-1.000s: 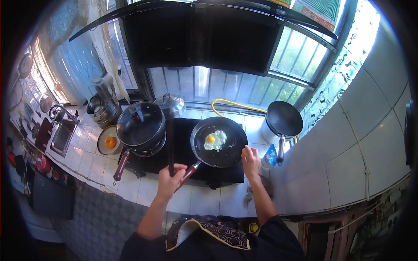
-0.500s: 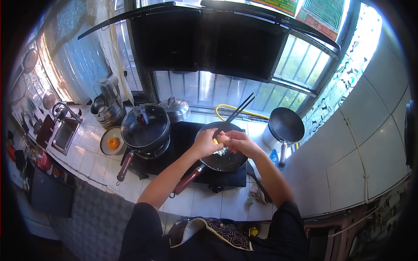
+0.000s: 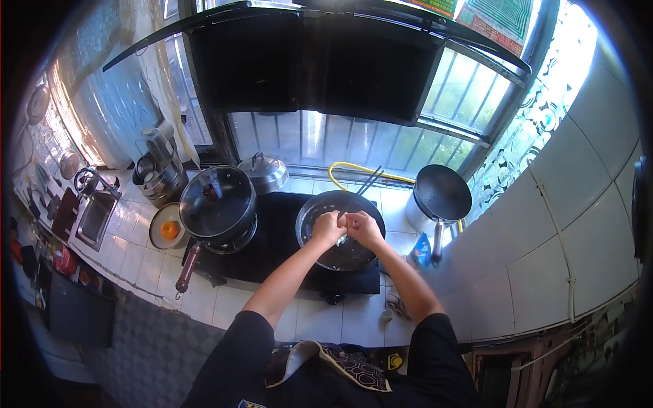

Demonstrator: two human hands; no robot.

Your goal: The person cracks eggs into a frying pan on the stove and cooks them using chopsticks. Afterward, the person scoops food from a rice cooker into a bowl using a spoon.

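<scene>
Black, round, lidded wok (image 3: 218, 205) sits left. Rightward, over a round black frying pan (image 3: 348, 258), your left hand (image 3: 326, 230) curls closed, apparently around slim dark chopsticks (image 3: 371, 179) slanting far and right. Beneath, partly hidden white food (image 3: 342, 240) looks soft, slippery. Your right hand (image 3: 364, 230) meets the left, fingers bent; their hold is hidden. The chopsticks should handle light and stiff; grip mid-length.
</scene>
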